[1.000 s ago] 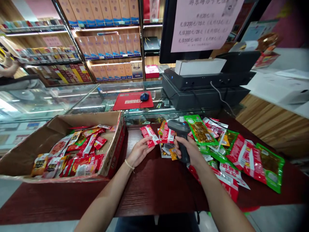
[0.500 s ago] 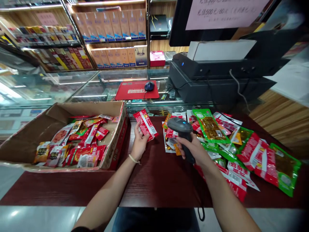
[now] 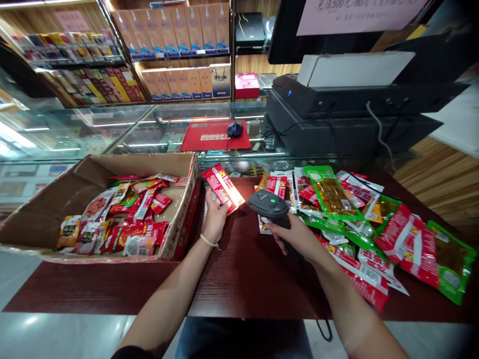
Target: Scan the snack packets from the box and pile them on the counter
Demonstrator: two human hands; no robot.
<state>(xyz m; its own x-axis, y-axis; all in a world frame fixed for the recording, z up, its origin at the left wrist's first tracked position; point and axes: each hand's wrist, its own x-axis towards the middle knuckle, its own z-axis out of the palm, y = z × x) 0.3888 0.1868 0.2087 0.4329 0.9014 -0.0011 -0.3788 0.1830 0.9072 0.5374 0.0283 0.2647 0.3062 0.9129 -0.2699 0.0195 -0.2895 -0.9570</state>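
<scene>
My left hand (image 3: 216, 217) grips a small red snack packet (image 3: 222, 187) and holds it up over the dark red wooden counter (image 3: 247, 279), just right of the cardboard box (image 3: 48, 209). My right hand (image 3: 295, 235) is wrapped round the handle of a black barcode scanner (image 3: 268, 204), whose head points left at the packet and shows a green light. A reddish glow lies on the packet.
The box holds several red and orange snack packets (image 3: 127, 219). A spread of red and green packets (image 3: 359, 224) covers the counter on the right. Behind stand a glass display case (image 3: 112, 134), a red mouse pad with mouse (image 3: 234, 129), a black till (image 3: 348, 109) and shelves of boxes.
My left hand has lifted the red packet from the pile and turned it upright. My right hand has swung the scanner left toward it. The scanner's light has turned from blue to green.
</scene>
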